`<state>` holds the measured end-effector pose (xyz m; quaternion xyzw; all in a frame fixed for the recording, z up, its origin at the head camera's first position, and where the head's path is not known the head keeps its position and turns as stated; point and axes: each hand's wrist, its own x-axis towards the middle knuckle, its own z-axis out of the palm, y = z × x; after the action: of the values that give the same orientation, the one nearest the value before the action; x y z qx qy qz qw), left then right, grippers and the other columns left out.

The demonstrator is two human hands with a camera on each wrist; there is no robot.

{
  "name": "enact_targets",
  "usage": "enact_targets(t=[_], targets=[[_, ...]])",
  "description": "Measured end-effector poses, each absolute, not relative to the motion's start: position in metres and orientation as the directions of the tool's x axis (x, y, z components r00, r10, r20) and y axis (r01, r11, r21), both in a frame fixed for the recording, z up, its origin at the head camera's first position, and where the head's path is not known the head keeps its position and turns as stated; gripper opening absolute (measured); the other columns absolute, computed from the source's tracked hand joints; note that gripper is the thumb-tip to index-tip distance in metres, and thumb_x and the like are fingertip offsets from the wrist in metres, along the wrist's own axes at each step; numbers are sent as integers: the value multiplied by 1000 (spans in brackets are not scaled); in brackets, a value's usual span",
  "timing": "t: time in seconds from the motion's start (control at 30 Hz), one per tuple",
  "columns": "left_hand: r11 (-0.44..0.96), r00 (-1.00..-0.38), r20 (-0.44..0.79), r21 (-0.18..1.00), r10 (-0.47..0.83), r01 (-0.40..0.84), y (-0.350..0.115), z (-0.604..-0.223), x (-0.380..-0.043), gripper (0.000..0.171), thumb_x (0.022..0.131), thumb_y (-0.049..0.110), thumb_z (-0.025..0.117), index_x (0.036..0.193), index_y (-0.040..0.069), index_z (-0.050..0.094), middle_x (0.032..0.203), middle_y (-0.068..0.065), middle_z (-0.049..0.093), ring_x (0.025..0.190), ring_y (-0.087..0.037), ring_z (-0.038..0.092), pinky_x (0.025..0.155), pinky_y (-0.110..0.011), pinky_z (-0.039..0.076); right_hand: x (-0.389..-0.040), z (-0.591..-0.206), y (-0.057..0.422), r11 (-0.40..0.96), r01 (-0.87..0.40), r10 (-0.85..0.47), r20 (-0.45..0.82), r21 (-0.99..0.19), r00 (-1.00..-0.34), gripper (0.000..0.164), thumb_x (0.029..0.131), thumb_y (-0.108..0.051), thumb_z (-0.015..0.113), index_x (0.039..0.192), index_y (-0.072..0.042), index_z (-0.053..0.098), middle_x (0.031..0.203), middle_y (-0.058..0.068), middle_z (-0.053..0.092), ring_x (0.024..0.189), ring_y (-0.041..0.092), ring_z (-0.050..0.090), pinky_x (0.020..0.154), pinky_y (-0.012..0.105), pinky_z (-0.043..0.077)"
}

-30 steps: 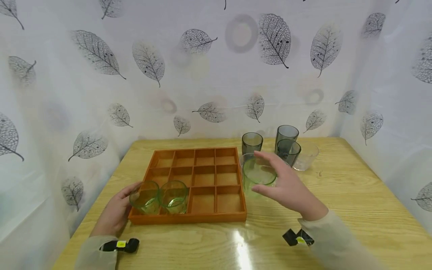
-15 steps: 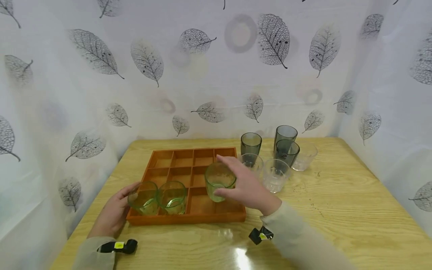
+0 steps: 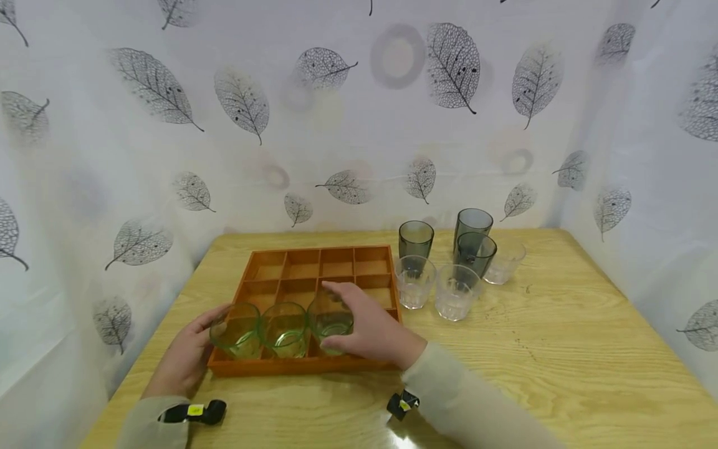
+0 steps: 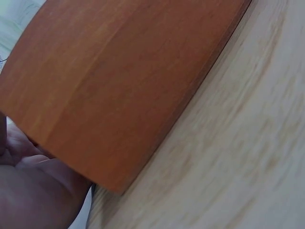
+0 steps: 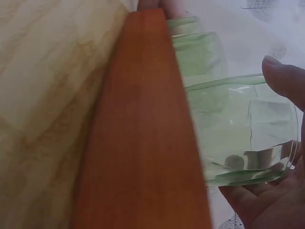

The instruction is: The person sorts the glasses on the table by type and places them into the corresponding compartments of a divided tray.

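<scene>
A wooden tray (image 3: 268, 368) divided into compartments lies on the table. Two green-tinted glasses stand in its front row, the left glass (image 3: 235, 330) and the middle glass (image 3: 285, 330). My right hand (image 3: 373, 327) grips a third green glass (image 3: 332, 324) between thumb and fingers, in or just over the third front compartment; its base is hard to make out. In the right wrist view this glass (image 5: 238, 129) is upright behind the tray's front wall. My left hand (image 3: 185, 352) holds the tray's left side near the front corner; some of its fingers are hidden.
Right of the tray stand clear glasses, one nearer (image 3: 457, 296) and one beside the tray (image 3: 414, 284), with another clear glass (image 3: 505, 265) farther right. Several grey glasses (image 3: 416, 240) stand behind them. A leaf-print curtain (image 3: 359, 125) encloses the table's back and sides.
My right hand has carried the green glass leftward from beside the clear glasses over the tray to the third front compartment. My left hand has stayed at the tray's side.
</scene>
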<state>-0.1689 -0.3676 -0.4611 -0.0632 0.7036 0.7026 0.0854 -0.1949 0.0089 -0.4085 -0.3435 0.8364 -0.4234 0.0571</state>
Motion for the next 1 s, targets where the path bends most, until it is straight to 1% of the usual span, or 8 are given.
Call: enact_targets(t=[0.07, 0.2, 0.3, 0.4, 0.53, 0.67, 0.8, 1.0], targets=[[7, -977, -211, 978, 31, -211, -368, -461, -169, 68, 104, 32, 59, 160, 7, 30, 146, 10, 40, 122, 5, 44, 98, -15, 38, -193, -412, 7, 438, -513, -625, 160, -738, -764, 97, 85, -45, 82, 161, -26, 26, 154, -5, 39, 135, 18, 44, 111, 43, 39], [-19, -983, -183, 983, 35, -184, -367, -461, -169, 61, 105, 28, 58, 158, 9, 36, 136, 18, 48, 121, 4, 46, 98, -14, 37, -192, -418, 6, 467, -495, -630, 117, -733, -768, 97, 85, -49, 80, 162, -26, 26, 155, -7, 37, 134, 17, 44, 109, 43, 41], [-39, -989, -142, 989, 38, -143, -367, -462, -169, 54, 106, 23, 57, 155, 8, 41, 129, 22, 55, 120, 4, 48, 98, -15, 36, -191, -420, 5, 471, -490, -627, 113, -734, -771, 98, 85, -50, 80, 162, -25, 26, 158, -7, 34, 137, 18, 43, 110, 45, 40], [-44, -991, -127, 991, 36, -129, -367, -462, -168, 51, 106, 21, 56, 154, 9, 45, 126, 23, 57, 120, 4, 49, 97, -16, 36, -190, -422, 5, 479, -491, -620, 116, -727, -776, 98, 84, -50, 81, 162, -28, 25, 159, -7, 32, 139, 19, 41, 111, 46, 38], [-40, -989, -146, 988, 35, -148, -366, -462, -168, 55, 106, 23, 57, 156, 8, 41, 127, 24, 56, 120, 4, 49, 97, -15, 37, -188, -426, 5, 477, -498, -615, 130, -724, -778, 98, 84, -48, 81, 161, -33, 22, 160, -8, 30, 141, 20, 38, 111, 46, 38], [-36, -984, -174, 984, 31, -175, -367, -462, -169, 61, 106, 27, 56, 158, 6, 34, 129, 23, 53, 120, 4, 49, 97, -16, 40, -186, -431, 6, 468, -509, -612, 151, -723, -777, 99, 85, -45, 81, 162, -32, 21, 162, -9, 25, 143, 21, 35, 111, 48, 39], [-22, -981, -189, 982, 30, -190, -367, -461, -169, 64, 106, 31, 56, 159, 6, 32, 130, 22, 51, 119, 3, 49, 95, -16, 42, -185, -434, 8, 471, -510, -609, 153, -720, -778, 100, 85, -45, 82, 163, -32, 20, 164, -8, 22, 145, 23, 33, 110, 51, 39], [-37, -981, -190, 981, 27, -191, -366, -460, -168, 59, 106, 30, 55, 158, 10, 37, 129, 23, 52, 118, 2, 50, 95, -17, 43, -185, -434, 9, 465, -517, -611, 162, -719, -775, 100, 85, -46, 81, 162, -32, 20, 164, -8, 22, 145, 23, 33, 109, 52, 39]])
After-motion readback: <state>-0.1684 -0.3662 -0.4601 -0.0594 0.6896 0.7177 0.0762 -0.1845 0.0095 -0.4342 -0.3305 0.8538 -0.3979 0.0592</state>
